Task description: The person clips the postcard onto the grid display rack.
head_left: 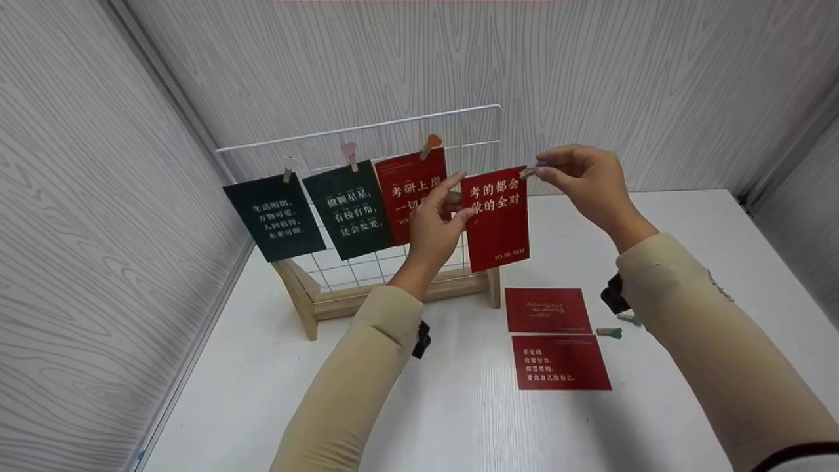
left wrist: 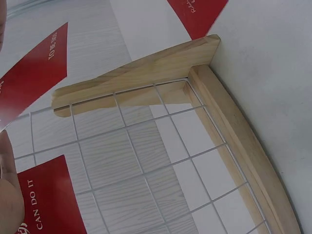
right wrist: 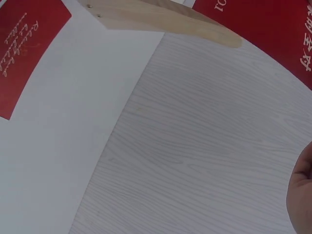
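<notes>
A red card with white lettering (head_left: 499, 229) hangs upright in front of the right end of a white wire grid rack (head_left: 400, 122). My left hand (head_left: 432, 229) pinches the card's left edge between thumb and fingers. At its top right corner, my right hand (head_left: 586, 180) pinches a small wooden clothespin (head_left: 528, 172) with a bluish-purple top. The clothespin's tip meets the card's corner. In the left wrist view the same card's lower part (left wrist: 44, 63) slants beside the grid. Only the edge of my right hand (right wrist: 300, 195) enters the right wrist view.
Two dark green cards (head_left: 275, 219) and another red card (head_left: 387, 170) hang clipped along the grid. Wooden feet (head_left: 301, 308) support it on the white table. Two red cards (head_left: 557, 364) lie at the front right beside green-topped clothespins (head_left: 609, 333). Patterned panels stand behind and left.
</notes>
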Tool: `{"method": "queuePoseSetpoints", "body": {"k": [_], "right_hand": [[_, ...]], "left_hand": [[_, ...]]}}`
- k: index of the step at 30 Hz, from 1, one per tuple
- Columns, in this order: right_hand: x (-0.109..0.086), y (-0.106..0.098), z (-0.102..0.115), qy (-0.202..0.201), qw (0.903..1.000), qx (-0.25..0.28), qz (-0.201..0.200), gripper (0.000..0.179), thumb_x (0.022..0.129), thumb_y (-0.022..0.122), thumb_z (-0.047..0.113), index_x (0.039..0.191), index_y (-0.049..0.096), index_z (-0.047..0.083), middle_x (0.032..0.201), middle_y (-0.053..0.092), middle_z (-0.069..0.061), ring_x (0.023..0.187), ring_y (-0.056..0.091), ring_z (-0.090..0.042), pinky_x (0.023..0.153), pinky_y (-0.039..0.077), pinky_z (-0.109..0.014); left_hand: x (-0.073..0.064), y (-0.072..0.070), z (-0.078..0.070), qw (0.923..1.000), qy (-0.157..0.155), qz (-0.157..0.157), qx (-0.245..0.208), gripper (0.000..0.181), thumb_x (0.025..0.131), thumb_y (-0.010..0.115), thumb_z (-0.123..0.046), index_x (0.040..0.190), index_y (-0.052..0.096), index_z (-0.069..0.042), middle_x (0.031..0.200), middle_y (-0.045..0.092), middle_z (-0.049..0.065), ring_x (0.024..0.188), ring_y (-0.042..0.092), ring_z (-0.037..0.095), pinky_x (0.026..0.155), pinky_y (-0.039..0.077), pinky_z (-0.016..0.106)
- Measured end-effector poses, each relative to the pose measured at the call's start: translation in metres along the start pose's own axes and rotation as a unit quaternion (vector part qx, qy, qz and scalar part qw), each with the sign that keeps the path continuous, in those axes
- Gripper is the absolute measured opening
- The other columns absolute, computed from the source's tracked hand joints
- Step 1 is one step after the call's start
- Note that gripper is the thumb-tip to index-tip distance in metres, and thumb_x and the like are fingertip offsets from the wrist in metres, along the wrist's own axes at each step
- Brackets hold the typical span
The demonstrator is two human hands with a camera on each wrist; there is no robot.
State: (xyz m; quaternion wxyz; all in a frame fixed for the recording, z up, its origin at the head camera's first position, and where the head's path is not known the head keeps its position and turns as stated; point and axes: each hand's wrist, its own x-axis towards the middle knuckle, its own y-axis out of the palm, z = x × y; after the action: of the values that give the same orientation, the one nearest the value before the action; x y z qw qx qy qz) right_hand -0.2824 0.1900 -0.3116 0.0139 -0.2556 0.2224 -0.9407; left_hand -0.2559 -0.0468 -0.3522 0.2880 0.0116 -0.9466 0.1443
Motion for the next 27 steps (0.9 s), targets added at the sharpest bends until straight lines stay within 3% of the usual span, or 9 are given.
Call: {"method": "queuePoseSetpoints", "body": {"k": [6, 27], "right_hand": [[0.010, 0.006, 0.017, 0.004, 1.0000, -0.001, 0.003, 0.026, 0.089, 0.068, 0.018, 0.112, 0.071, 0.007, 0.106, 0.069, -0.007, 0.094, 0.065, -0.015, 0.087, 0.050, -0.027], [0.035, 0.027, 0.048, -0.020, 0.9995, -0.001, -0.022, 0.023, 0.090, 0.065, 0.011, 0.112, 0.071, 0.009, 0.107, 0.069, -0.005, 0.097, 0.064, -0.012, 0.088, 0.049, -0.025]], "left_hand": [[0.008, -0.002, -0.005, 0.9994, 0.027, -0.015, 0.014, 0.052, 0.088, 0.067, -0.001, 0.137, 0.052, -0.008, 0.100, 0.065, 0.009, 0.087, 0.060, 0.014, 0.074, 0.052, 0.025], [0.022, -0.002, -0.015, 0.9982, 0.010, -0.057, 0.016, 0.052, 0.089, 0.064, 0.001, 0.138, 0.050, -0.007, 0.104, 0.063, 0.010, 0.091, 0.057, 0.014, 0.078, 0.049, 0.022]]}}
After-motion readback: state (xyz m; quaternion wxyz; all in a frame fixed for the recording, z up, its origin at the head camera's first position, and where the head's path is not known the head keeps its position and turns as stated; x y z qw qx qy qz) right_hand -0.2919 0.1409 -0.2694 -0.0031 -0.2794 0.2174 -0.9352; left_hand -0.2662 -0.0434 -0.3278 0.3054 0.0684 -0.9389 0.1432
